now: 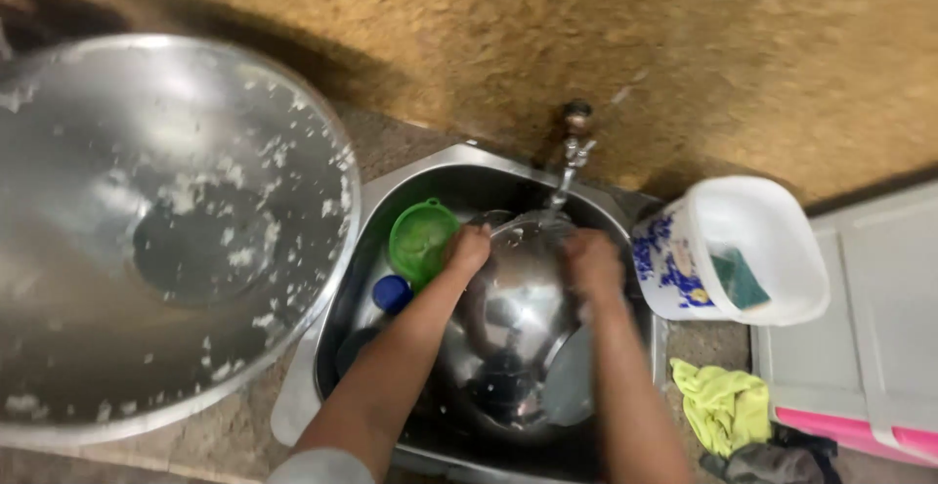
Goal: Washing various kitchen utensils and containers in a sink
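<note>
**A:** Quick, what have your hands got?

**B:** My left hand (469,248) is closed on the rim of the round shiny steel bowl (518,318) in the steel sink (410,183). My right hand (593,264) is pressed on the bowl's other side, fingers curled over the edge, gripping it too. The bowl sits tilted, right under the metal tap (572,152).

**A:** Anything else in the sink?

**B:** A green plastic strainer (422,240) just beside my left hand, touching the bowl. A small blue round cap (392,293) below it. A grey plate (570,377) leans against the bowl by my right forearm.

**A:** Around the sink?

**B:** A big round steel tray (147,230), flecked with white bits, on the counter to the left. To the right, a white plastic tub with blue print (728,250) holding a green sponge (740,282). A yellow cloth (723,406) is crumpled below that.
</note>
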